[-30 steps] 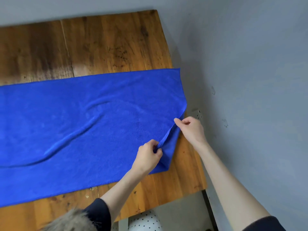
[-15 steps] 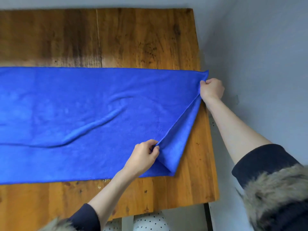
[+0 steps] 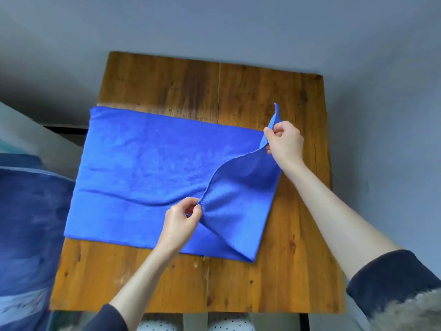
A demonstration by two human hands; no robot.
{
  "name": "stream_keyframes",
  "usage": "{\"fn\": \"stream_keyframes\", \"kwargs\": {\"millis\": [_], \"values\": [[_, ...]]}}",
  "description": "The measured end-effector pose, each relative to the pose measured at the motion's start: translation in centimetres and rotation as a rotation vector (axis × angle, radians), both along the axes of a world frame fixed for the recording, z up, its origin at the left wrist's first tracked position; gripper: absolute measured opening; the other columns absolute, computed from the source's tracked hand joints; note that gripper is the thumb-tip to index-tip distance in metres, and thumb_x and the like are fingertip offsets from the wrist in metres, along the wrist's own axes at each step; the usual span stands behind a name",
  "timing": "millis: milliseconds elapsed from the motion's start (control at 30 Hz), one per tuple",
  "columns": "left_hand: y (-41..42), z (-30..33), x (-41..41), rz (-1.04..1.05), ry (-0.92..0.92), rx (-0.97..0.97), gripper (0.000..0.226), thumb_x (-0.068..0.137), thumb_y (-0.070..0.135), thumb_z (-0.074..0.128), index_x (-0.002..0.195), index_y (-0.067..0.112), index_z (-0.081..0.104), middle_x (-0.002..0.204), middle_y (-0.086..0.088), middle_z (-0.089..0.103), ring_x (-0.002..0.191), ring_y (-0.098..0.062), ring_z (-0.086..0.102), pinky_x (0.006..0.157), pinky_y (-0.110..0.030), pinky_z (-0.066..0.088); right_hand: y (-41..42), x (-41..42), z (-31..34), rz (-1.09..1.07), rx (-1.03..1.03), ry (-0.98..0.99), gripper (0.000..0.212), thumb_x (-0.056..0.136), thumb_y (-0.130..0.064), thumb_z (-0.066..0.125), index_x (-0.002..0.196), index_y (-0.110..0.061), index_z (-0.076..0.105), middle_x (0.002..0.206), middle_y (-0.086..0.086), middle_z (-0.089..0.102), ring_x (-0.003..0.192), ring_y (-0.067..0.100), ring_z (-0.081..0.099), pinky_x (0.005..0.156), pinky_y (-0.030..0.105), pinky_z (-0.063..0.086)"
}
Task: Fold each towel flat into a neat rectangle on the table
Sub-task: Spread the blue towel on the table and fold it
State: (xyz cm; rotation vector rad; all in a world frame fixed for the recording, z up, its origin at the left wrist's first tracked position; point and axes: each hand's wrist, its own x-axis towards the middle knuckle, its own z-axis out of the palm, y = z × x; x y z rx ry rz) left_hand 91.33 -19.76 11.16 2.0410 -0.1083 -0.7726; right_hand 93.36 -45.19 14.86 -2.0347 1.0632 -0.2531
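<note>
A bright blue towel (image 3: 148, 168) lies across the wooden table (image 3: 250, 283), its left end hanging past the table's left edge. My left hand (image 3: 181, 220) pinches the near corner of the towel's right end, lifted just off the cloth. At the far right, my right hand (image 3: 285, 142) pinches the other corner and holds it up, so a tip of cloth sticks above the fingers. Between both hands the right end is raised and folded partway over the rest of the towel.
Grey walls run close behind and to the right of the table. More blue fabric (image 3: 26, 223) shows at the left, beside the table. Bare wood lies in front of and behind the towel.
Both hands have lifted the towel's right end and carried it leftward over the rest. The view has shifted so the table's whole top now shows.
</note>
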Motion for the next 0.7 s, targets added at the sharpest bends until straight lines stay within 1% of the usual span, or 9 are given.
{"fn": "stream_keyframes", "kwargs": {"millis": [33, 100, 233, 333, 400, 467, 600, 667, 700], "values": [[1.2, 0.6, 0.8, 0.022, -0.009, -0.032, 0.02, 0.088, 0.011, 0.051, 0.077, 0.021, 0.064, 0.071, -0.001, 0.065, 0.073, -0.02, 0.06, 0.072, -0.036, 0.053, 1.5, 1.0, 0.8, 0.018, -0.015, -0.022, 0.014, 0.091, -0.023, 0.057, 0.081, -0.015, 0.051, 0.085, 0.005, 0.062, 0.081, 0.026, 0.065, 0.076, 0.044, 0.056], [3.8, 1.9, 2.2, 0.06, -0.036, -0.091, 0.015, 0.082, 0.019, 0.05, 0.077, 0.015, 0.064, 0.075, -0.012, 0.063, 0.073, -0.03, 0.056, 0.073, -0.045, 0.051, 4.4, 3.1, 2.3, 0.049, -0.034, -0.056, 0.012, 0.092, -0.023, 0.057, 0.085, -0.014, 0.053, 0.087, 0.004, 0.062, 0.083, 0.023, 0.065, 0.077, 0.042, 0.056], [9.6, 3.7, 4.7, 0.134, -0.102, -0.143, 0.014, 0.078, 0.016, 0.05, 0.074, 0.014, 0.063, 0.072, -0.015, 0.061, 0.066, -0.025, 0.051, 0.068, -0.047, 0.048, 10.2, 7.0, 4.9, 0.099, -0.002, -0.126, 0.014, 0.091, -0.023, 0.058, 0.084, -0.012, 0.054, 0.082, 0.005, 0.062, 0.076, 0.024, 0.066, 0.067, 0.036, 0.058], [14.1, 4.2, 6.1, 0.213, -0.145, -0.136, 0.015, 0.077, 0.017, 0.049, 0.073, 0.013, 0.063, 0.07, -0.011, 0.061, 0.066, -0.03, 0.051, 0.065, -0.041, 0.045, 14.3, 10.0, 5.9, 0.138, 0.048, -0.164, 0.014, 0.089, -0.02, 0.059, 0.081, -0.01, 0.053, 0.076, 0.003, 0.06, 0.067, 0.023, 0.065, 0.055, 0.026, 0.056], [17.0, 4.2, 6.9, 0.284, -0.164, -0.133, 0.016, 0.079, 0.014, 0.049, 0.071, 0.016, 0.063, 0.067, -0.003, 0.061, 0.064, -0.019, 0.049, 0.062, -0.032, 0.041, 17.0, 11.9, 6.0, 0.168, 0.081, -0.18, 0.013, 0.089, -0.018, 0.059, 0.081, -0.009, 0.053, 0.076, 0.004, 0.059, 0.062, 0.02, 0.062, 0.048, 0.019, 0.053], [19.4, 3.7, 7.7, 0.365, -0.175, -0.12, 0.016, 0.078, 0.015, 0.049, 0.07, 0.018, 0.063, 0.066, -0.003, 0.061, 0.062, -0.014, 0.048, 0.06, -0.028, 0.038, 19.4, 13.6, 5.7, 0.207, 0.115, -0.196, 0.012, 0.089, -0.016, 0.059, 0.082, -0.009, 0.053, 0.076, 0.003, 0.058, 0.06, 0.017, 0.061, 0.043, 0.014, 0.049], [22.5, 0.8, 8.8, 0.475, -0.156, 0.007, 0.022, 0.086, 0.007, 0.05, 0.076, 0.021, 0.064, 0.072, -0.002, 0.064, 0.069, -0.018, 0.054, 0.064, -0.032, 0.042, 22.9, 15.8, 4.0, 0.281, 0.217, -0.183, 0.007, 0.09, -0.014, 0.057, 0.087, -0.008, 0.055, 0.078, 0.001, 0.059, 0.062, 0.011, 0.061, 0.05, 0.015, 0.052], [23.3, -1.1, 9.0, 0.481, -0.079, 0.088, 0.02, 0.087, 0.009, 0.048, 0.088, 0.021, 0.064, 0.082, 0.0, 0.067, 0.08, -0.019, 0.059, 0.068, -0.031, 0.043, 23.9, 16.3, 2.4, 0.33, 0.289, -0.146, 0.007, 0.091, -0.014, 0.055, 0.095, -0.009, 0.058, 0.088, 0.005, 0.064, 0.071, 0.013, 0.064, 0.064, 0.021, 0.056], [23.5, -2.0, 9.1, 0.471, -0.03, 0.141, 0.021, 0.088, 0.011, 0.047, 0.098, 0.019, 0.063, 0.091, -0.001, 0.067, 0.086, -0.02, 0.059, 0.072, -0.03, 0.042, 24.2, 16.4, 1.5, 0.359, 0.298, -0.095, 0.013, 0.091, -0.017, 0.054, 0.101, -0.01, 0.059, 0.096, 0.007, 0.065, 0.08, 0.015, 0.065, 0.072, 0.026, 0.055]]}}
